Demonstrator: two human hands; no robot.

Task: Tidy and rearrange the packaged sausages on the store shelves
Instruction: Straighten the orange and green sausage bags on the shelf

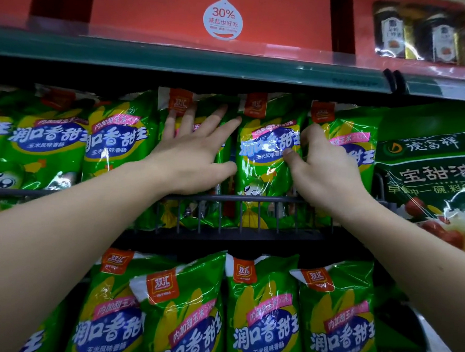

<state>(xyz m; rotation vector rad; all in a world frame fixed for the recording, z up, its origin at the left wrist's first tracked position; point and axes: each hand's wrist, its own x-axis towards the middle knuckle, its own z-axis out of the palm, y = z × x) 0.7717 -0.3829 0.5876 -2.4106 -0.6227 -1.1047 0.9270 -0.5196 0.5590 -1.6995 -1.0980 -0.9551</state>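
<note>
Green sausage packs with blue and yellow labels stand in a row on the middle shelf behind a dark wire rail (251, 200). My left hand (197, 152) lies flat with spread fingers on one pack (203, 106), its thumb against the neighbouring pack (265, 150). My right hand (322, 165) pinches the right edge of that middle pack, with its fingers curled between it and the pack to the right (351, 134). A second row of the same packs (258, 313) stands on the shelf below.
A big dark green bag (427, 171) of another product leans at the right end of the shelf. Above, a teal shelf edge (178, 58) carries red boxes (208, 11) and a pack of jars (417, 34). More green packs (51, 143) fill the left.
</note>
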